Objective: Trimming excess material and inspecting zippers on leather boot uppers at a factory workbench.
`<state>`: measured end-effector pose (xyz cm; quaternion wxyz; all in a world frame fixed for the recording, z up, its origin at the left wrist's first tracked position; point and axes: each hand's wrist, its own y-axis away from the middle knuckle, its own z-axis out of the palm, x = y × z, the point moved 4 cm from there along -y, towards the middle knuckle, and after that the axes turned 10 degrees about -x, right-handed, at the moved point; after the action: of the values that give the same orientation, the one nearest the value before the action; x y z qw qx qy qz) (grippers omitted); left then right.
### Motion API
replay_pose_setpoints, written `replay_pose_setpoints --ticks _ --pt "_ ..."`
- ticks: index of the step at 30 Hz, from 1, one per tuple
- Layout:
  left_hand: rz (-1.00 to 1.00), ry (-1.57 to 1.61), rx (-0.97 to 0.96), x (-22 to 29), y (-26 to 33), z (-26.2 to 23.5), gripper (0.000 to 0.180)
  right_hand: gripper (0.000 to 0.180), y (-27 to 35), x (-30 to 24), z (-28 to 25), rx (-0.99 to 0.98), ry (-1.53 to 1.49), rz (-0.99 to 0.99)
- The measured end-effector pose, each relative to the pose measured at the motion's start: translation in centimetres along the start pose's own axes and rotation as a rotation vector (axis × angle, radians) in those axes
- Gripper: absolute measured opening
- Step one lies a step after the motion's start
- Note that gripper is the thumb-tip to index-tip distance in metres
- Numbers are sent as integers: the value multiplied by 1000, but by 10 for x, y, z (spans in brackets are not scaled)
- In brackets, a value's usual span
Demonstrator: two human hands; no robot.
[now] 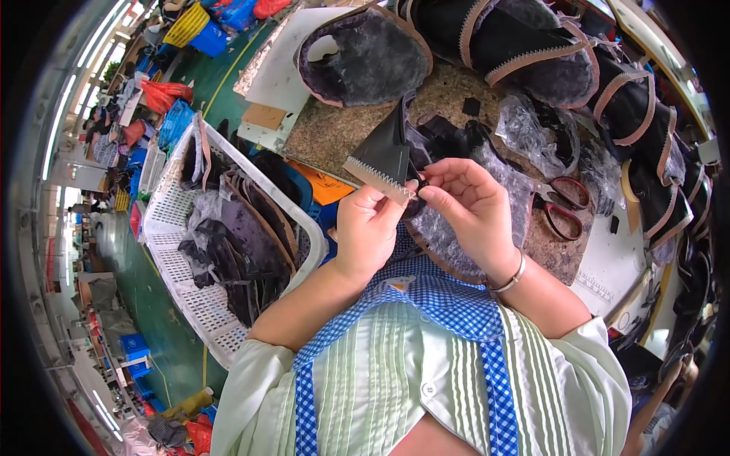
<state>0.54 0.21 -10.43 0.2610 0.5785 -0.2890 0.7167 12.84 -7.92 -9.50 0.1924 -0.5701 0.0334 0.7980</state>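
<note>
Black leather piece (pixel 386 152) with a tan zigzag edge sits above the tabletop (pixel 334 129), pinched in my left hand (pixel 370 228); my right hand (pixel 468 205) closes its fingers (pixel 433 194) on a small black part at its corner. Red-handled scissors (pixel 564 205) lie just right; a white basket (pixel 182 251) stands left.

basket (pixel 179 251) left of hands | scissors (pixel 564 204) right, on table (pixel 334 140)

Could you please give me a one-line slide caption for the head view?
Both hands, left hand and right hand, hold a black shoe piece above the worktable, scissors nearby.
</note>
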Motion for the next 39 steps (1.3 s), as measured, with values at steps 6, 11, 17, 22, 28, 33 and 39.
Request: replay_pose_setpoints --ticks 6,11,17,22,28,33,39 --pt "56 -408 -91 14 1 1 6 22 0 -24 3 4 737 -277" --pt "-203 -248 -244 7 3 -4 13 18 -5 -27 4 -72 649 -168" --pt "-157 77 -195 5 6 -2 11 12 -6 -7 2 -126 -146 318" --pt "-185 36 -159 4 8 -4 13 23 1 -18 -8 -137 301 119" --pt "-175 84 -169 10 3 -8 17 43 41 -27 -96 260 1559 217" --pt "-62 74 -98 -1 -7 10 13 70 53 -8 -98 320 1737 186" --pt "54 -38 -198 -20 -9 22 20 56 53 7 -115 390 1357 232"
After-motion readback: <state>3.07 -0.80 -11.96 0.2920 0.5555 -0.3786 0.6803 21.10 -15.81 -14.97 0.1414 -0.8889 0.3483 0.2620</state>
